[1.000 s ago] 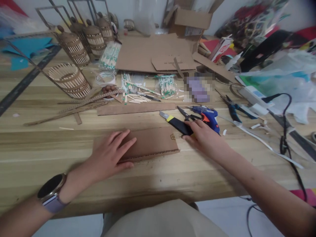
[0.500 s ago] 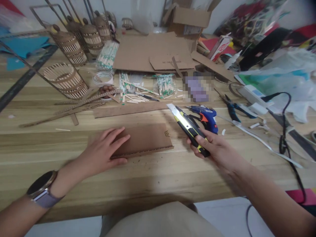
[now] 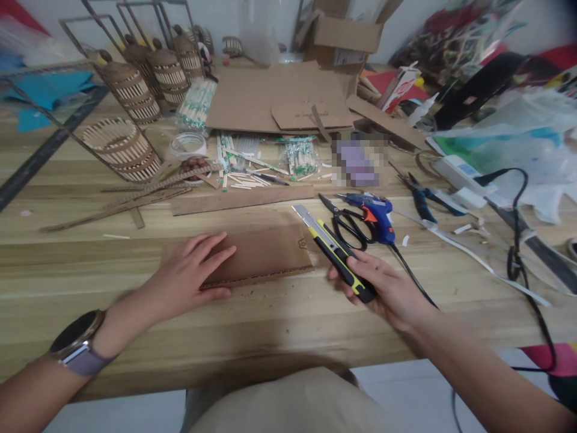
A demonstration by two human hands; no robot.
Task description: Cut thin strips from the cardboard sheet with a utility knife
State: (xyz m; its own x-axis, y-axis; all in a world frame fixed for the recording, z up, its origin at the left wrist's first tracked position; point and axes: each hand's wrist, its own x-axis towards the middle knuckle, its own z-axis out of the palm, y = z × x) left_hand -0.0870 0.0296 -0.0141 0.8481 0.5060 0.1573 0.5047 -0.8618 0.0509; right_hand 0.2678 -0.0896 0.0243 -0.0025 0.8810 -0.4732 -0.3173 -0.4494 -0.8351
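My left hand (image 3: 192, 270) lies with fingers spread on the left part of a small cardboard piece (image 3: 265, 255), pressing it flat on the wooden table (image 3: 252, 337). In my right hand (image 3: 378, 282) is a yellow and black utility knife (image 3: 336, 252). Its blade is out and points up and left, above the right end of the cardboard. Black scissors (image 3: 351, 228) and a blue glue gun (image 3: 376, 213) lie just beyond the knife. A long cardboard strip (image 3: 243, 200) rests behind the piece.
Stick baskets (image 3: 121, 147) and cardboard strips (image 3: 135, 201) are at the left. Large cardboard sheets (image 3: 252, 96), bagged sticks (image 3: 300, 156) and a roll of tape (image 3: 188, 144) sit further back. Pliers (image 3: 421, 198), a black cable (image 3: 520, 240) and plastic bags (image 3: 518, 138) are on the right.
My right hand has moved left and slightly down with the knife, bringing the blade nearer the cardboard and uncovering the scissors. My left hand has stayed on the cardboard.
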